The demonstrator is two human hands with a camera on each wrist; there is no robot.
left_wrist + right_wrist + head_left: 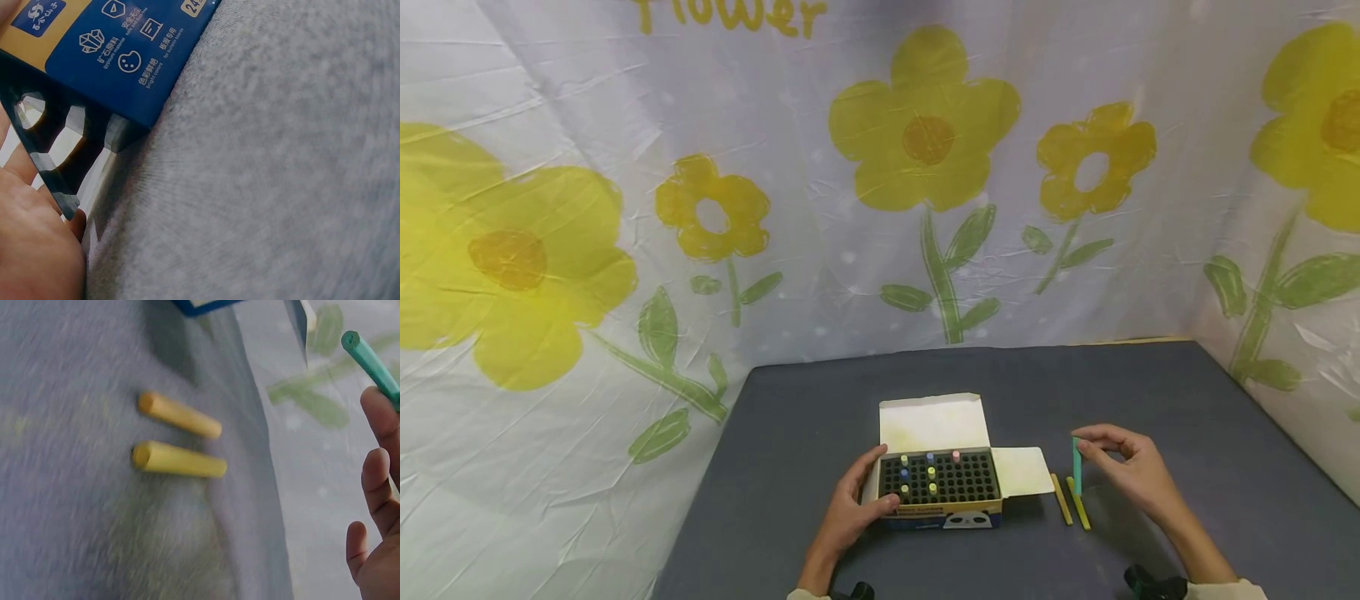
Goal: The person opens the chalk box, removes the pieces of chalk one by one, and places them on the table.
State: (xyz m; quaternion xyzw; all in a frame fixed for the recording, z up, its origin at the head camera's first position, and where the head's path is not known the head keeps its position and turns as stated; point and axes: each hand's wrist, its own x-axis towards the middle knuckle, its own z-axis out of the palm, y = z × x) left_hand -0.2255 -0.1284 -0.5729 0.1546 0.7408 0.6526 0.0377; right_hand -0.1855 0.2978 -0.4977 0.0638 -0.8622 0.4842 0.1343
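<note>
An open chalk box [916, 521] stands on the dark table, its black holder full of round holes with several yellow, blue and pink chalk sticks standing in it. My left hand [848, 502] grips the box's left end, thumb along the front edge and fingers toward the back corner. In the left wrist view the blue box side [125, 94] shows printed icons. My right hand [1137, 471] pinches a teal chalk stick [1077, 468] near its top, right of the box. Below it lie an orange-yellow chalk stick [1062, 500] and a yellow chalk stick [1078, 505].
The white lid [934, 422] stands folded back behind the box, and a side flap [1022, 472] sticks out to the right. A white flower-painted cloth [820, 275] hangs beyond the back edge of the table [820, 408].
</note>
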